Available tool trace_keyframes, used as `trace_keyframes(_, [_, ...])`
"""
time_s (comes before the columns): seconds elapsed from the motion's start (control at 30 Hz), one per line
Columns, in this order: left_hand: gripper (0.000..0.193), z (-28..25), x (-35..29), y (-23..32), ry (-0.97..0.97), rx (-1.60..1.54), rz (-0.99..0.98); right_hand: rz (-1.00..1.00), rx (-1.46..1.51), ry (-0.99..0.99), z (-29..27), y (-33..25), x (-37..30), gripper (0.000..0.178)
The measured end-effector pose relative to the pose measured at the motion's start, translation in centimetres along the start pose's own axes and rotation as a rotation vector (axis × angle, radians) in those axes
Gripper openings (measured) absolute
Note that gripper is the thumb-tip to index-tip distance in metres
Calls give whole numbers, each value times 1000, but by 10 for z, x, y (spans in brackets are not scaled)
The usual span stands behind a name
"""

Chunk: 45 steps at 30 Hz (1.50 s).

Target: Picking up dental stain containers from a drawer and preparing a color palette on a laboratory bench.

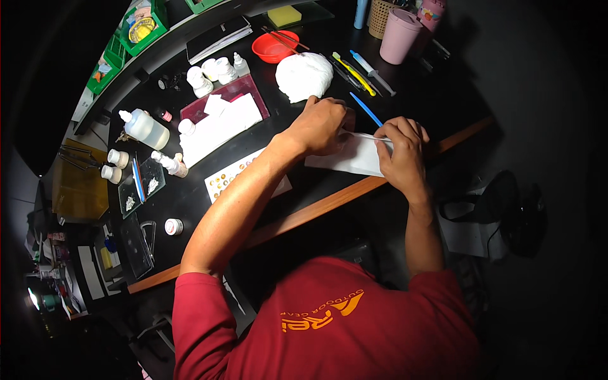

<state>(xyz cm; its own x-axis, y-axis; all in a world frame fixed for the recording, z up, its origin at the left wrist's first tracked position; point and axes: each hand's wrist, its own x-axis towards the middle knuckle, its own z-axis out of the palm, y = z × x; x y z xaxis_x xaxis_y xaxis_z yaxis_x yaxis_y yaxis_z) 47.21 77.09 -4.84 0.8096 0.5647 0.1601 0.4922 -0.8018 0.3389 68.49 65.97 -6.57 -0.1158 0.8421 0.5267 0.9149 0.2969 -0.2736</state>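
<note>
Head view: oblong white sheet point(348, 158) in pinch of right grip point(403, 151), left grip point(324, 125) unclear

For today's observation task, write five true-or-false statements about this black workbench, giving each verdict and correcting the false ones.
1. The right hand grips a white paper-like sheet. True.
2. The round red bowl has a yellow sponge inside. False: thin brown sticks rest across it.
3. The pink lidded tumbler stands to the right of the bundled white cloth. True.
4. The slim yellow toothbrush is in the left hand. False: it lies on the bench.
5. The translucent plastic squeeze bottle stands on the flat maroon tray. False: it is to the tray's left.
</note>
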Motion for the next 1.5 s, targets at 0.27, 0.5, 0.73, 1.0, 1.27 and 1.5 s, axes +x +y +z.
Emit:
trace_keyframes(0.27, [33,-25,-17,-13,-76,-380,-125,206,548,-117,-9,4,10,15])
trace_keyframes(0.5, [39,-34,-42,-23,-117,-309,-101,-37,468,-164,-6,18,-2,21])
trace_keyframes(0.73, [24,-21,-68,-29,81,-89,165,-176,456,-41,0,24,-15,17])
trace_keyframes(1.0, [23,-30,-72,-5,54,93,2,-257,389,-58,-15,17,-14,6])
trace_keyframes(1.27, [28,-19,-57,-4,36,52,-27,-135,121,-49,-4,-14,6,15])
trace_keyframes(1.5, [17,-22,-54,6,63,-137,-6,-134,250,-199,25,-37,25,21])
